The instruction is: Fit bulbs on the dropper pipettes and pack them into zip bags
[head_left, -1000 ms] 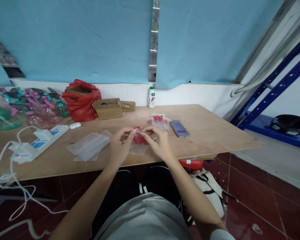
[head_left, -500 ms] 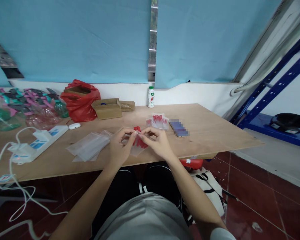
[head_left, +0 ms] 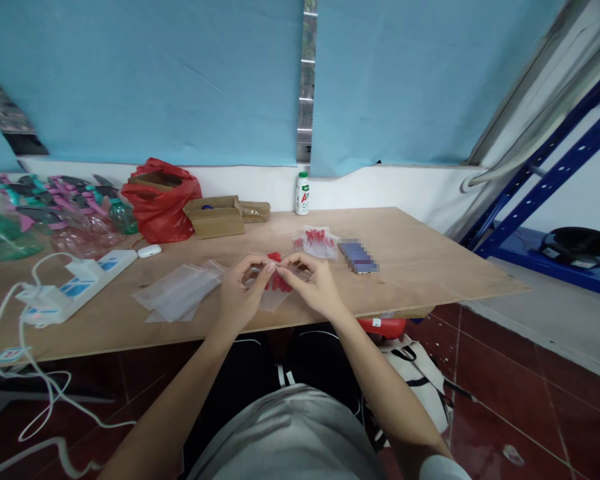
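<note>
Between my hands is a clear plastic bag (head_left: 275,299) with several red pieces in it, low over the table. My left hand (head_left: 245,288) pinches its top edge between thumb and fingers. My right hand (head_left: 313,281) pinches the same edge close beside, the thumbs nearly touching. Just beyond my fingers a red piece (head_left: 274,257) shows; its kind is too small to tell. Filled bags of red pieces (head_left: 316,241) lie past my right hand. Flat clear plastic bags (head_left: 180,290) are spread to the left of my left hand.
A phone (head_left: 359,256) lies to the right. Behind stand a white bottle (head_left: 303,195), a cardboard box (head_left: 216,223) and a red plastic bag (head_left: 165,210). At left are a power strip (head_left: 93,287) with white cables and several spray bottles (head_left: 85,233). The table's front edge runs below my wrists.
Both hands stay nearly in place on the bag's top edge. The fingers of my right hand have shifted very slightly; everything else looks the same.
</note>
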`<state>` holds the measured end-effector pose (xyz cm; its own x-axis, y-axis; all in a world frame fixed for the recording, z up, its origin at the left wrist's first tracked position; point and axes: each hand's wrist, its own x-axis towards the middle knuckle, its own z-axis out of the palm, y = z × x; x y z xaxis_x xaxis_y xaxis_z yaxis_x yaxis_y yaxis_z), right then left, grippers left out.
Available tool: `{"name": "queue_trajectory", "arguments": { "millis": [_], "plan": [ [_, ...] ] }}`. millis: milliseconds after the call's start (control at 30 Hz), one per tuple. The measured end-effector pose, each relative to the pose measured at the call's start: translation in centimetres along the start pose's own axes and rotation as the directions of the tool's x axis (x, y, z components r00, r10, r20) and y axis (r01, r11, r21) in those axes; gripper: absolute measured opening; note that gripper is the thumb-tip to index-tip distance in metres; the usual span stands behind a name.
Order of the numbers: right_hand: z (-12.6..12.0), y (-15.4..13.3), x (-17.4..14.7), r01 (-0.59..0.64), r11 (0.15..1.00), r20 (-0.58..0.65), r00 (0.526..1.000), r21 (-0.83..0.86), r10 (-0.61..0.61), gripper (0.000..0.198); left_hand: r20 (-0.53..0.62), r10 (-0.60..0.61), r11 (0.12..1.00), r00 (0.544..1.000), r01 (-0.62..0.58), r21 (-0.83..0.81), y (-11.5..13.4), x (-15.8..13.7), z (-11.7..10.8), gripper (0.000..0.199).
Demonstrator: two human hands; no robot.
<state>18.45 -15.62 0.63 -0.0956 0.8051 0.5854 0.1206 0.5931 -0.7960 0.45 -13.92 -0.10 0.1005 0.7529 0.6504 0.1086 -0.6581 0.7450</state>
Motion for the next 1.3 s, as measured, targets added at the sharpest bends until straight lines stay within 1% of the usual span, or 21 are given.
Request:
{"name": "queue_trajectory", "arguments": {
  "millis": [100,233,367,467,567,633,767,833,900,967,1067,1167,1300],
  "plan": [
    [-0.1,0.2,0.0,-0.008,1.0,0.007,1.0,-0.014,0.008,0.026,-0.006,-0.018,1.0,1.0,0.018,-0.018,0.0,0.1,-0.2,0.016],
    [-0.1,0.3,0.0,-0.006,1.0,0.009,1.0,-0.022,0.006,0.027,0.026,-0.035,0.999,0.999,0.036,-0.012,-0.1,0.2,-0.3,0.014],
    [-0.1,0.1,0.0,0.005,1.0,-0.002,1.0,-0.01,-0.005,0.024,0.058,0.049,0.994,0.997,-0.054,0.092,-0.1,0.4,-0.5,0.012],
    [-0.2,0.2,0.0,-0.011,1.0,-0.006,1.0,0.012,0.011,0.024,0.05,0.084,0.99,0.995,-0.09,0.111,-0.1,0.5,-0.6,0.014],
    [-0.3,0.7,0.1,-0.038,0.998,0.001,0.999,0.049,0.038,0.025,-0.003,0.064,0.993,0.998,-0.063,0.1,-0.1,0.5,-0.6,0.015],
    [-0.4,1.0,0.1,-0.051,0.996,0.013,0.999,0.074,0.05,0.027,-0.007,0.04,0.995,0.999,-0.039,0.086,-0.2,0.5,-0.6,0.016],
    [-0.4,1.2,0.1,-0.088,0.994,0.021,0.996,0.068,0.087,0.033,0.035,-0.029,0.999,0.999,0.028,0.03,-0.4,0.6,-0.8,0.019],
    [-0.3,1.1,0.1,-0.091,0.994,0.02,0.996,0.058,0.089,0.034,0.082,-0.061,0.998,0.995,0.06,0.015,-0.5,0.6,-0.9,0.021],
    [-0.2,0.9,0.1,-0.083,0.995,0.02,0.996,0.057,0.082,0.033,0.132,-0.07,0.998,0.989,0.069,0.006,-0.5,0.7,-1.0,0.022],
    [-0.2,0.7,0.1,-0.078,0.995,0.015,0.997,0.065,0.077,0.031,0.153,-0.065,0.998,0.986,0.066,-0.001,-0.4,0.7,-1.0,0.022],
    [-0.2,0.6,0.2,-0.08,0.992,0.014,0.997,0.093,0.079,0.029,0.101,-0.066,0.998,0.993,0.066,0.0,-0.3,0.7,-0.9,0.022],
    [-0.4,0.6,0.3,-0.111,0.988,0.008,0.994,0.108,0.111,0.032,0.033,-0.063,0.998,0.997,0.063,-0.005,-0.1,0.8,-0.9,0.022],
    [-0.5,0.6,0.4,-0.115,0.989,-0.004,0.993,0.095,0.116,0.037,0.032,-0.07,0.997,0.997,0.071,-0.039,-0.1,0.8,-0.9,0.022]
  ]
}}
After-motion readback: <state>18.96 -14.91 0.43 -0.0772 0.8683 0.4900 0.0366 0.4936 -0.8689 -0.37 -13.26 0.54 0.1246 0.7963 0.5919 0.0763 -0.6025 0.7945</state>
